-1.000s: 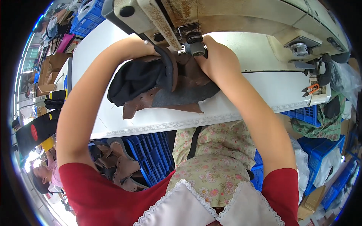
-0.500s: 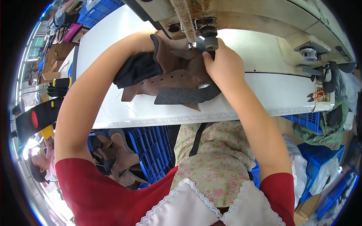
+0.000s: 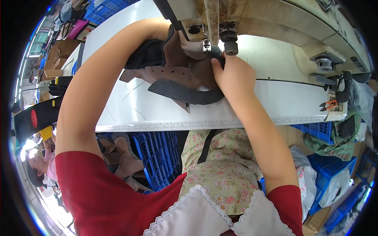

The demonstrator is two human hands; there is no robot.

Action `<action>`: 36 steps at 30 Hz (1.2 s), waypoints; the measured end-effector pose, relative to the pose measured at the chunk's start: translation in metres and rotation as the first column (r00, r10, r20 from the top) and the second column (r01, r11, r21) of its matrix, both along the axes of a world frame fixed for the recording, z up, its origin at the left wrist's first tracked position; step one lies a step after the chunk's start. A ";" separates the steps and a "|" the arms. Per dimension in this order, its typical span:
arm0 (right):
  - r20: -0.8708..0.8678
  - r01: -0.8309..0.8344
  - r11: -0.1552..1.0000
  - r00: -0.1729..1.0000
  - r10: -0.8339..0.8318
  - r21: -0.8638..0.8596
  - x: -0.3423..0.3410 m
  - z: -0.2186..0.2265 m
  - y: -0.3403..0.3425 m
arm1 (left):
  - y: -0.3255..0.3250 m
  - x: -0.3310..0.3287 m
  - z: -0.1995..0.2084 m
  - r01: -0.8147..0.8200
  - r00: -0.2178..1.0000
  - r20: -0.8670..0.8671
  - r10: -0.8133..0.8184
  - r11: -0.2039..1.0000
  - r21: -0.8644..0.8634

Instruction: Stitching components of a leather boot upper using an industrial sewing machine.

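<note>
A brown leather shoe upper (image 3: 167, 74) with a row of punched holes and black lining lies bunched under the sewing machine's presser foot (image 3: 206, 46). A dark strip (image 3: 185, 93) curves along its near side. My right hand (image 3: 236, 72) grips the upper's right edge, thumb on top, close beside the foot. My left arm reaches around the far left side. Of my left hand (image 3: 192, 49), only some fingers show, curled at the leather left of the foot; the raised leather and machine head hide the rest.
The sewing machine arm (image 3: 275, 23) spans the top right. Orange-handled thread snips (image 3: 328, 105) lie at the table's right end. A ruler strip (image 3: 189, 125) runs along the front edge. Below left, a blue crate (image 3: 157, 157) stands by more leather pieces (image 3: 128, 163). Another person sits far left.
The shoe upper has shifted left and a little away from me, turning slightly under the foot. My right hand stays on its edge. The machine appears slightly lower and further right in the view.
</note>
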State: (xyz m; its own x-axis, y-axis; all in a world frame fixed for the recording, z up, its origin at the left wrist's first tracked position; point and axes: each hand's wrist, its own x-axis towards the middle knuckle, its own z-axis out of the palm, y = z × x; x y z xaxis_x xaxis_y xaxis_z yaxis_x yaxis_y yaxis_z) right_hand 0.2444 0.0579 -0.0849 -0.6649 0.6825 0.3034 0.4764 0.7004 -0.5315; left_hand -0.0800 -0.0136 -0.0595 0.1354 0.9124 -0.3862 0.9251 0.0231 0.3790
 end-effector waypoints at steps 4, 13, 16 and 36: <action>0.175 0.043 0.990 0.984 -0.018 -0.137 0.003 0.004 0.003 | 0.016 0.021 0.012 -0.033 0.998 -0.058 0.034 0.999 0.029; 0.035 -0.092 0.975 0.994 0.101 -0.204 0.016 0.011 0.013 | 0.012 0.068 0.094 -0.165 0.942 -0.280 0.186 0.982 0.098; -0.100 -0.308 0.929 0.951 0.294 -0.203 0.040 0.018 0.025 | -0.008 0.063 0.112 -0.225 0.908 -0.320 0.271 0.959 0.175; -0.077 -0.405 0.894 0.914 0.398 -0.191 0.031 0.026 0.040 | -0.024 0.286 -0.003 -0.175 0.642 -0.551 0.532 0.802 0.571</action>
